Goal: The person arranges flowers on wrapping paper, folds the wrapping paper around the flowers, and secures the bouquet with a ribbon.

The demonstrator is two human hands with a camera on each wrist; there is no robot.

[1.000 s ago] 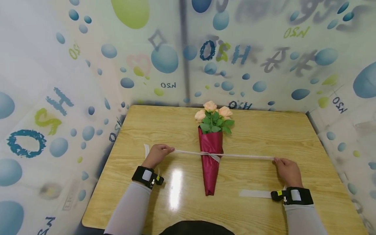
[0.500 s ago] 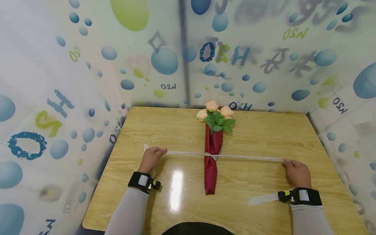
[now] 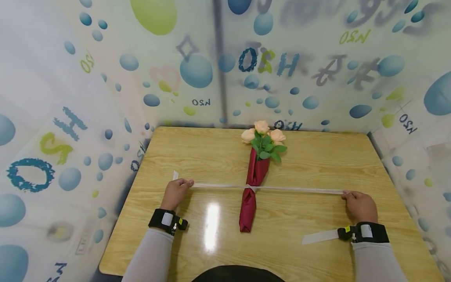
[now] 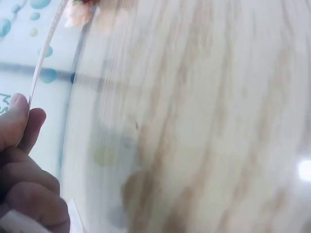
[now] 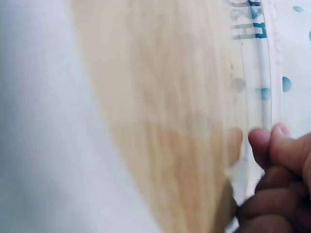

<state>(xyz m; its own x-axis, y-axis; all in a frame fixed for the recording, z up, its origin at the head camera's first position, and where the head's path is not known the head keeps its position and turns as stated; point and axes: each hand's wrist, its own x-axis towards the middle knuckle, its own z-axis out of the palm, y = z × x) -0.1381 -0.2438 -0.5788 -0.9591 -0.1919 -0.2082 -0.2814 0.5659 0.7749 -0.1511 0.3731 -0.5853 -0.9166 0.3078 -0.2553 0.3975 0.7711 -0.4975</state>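
Note:
A bouquet of peach roses (image 3: 261, 127) with green leaves, in dark red wrapping (image 3: 248, 209), lies on the table, its lower end tilted to the left. Round its middle runs a white ribbon (image 3: 299, 190), knotted at the front and stretched taut to both sides. My left hand (image 3: 174, 194) pinches one side of the ribbon between thumb and forefinger, left of the bouquet. On the right, my right hand (image 3: 362, 205) pinches the other side the same way. In both wrist views the ribbon leaves the pinching fingertips as a narrow band.
The wooden table (image 3: 317, 156) stands against patterned walls. A loose ribbon tail (image 3: 320, 237) hangs by the right wrist, and a short white end (image 3: 175, 175) shows behind the left hand. A black rounded shape (image 3: 237, 272) sits at the near edge.
Both hands have moved apart, left hand leftward and right hand rightward. The ribbon's knot has drawn in, the wrapping has narrowed at the middle, and the bouquet has turned, roses shifting right.

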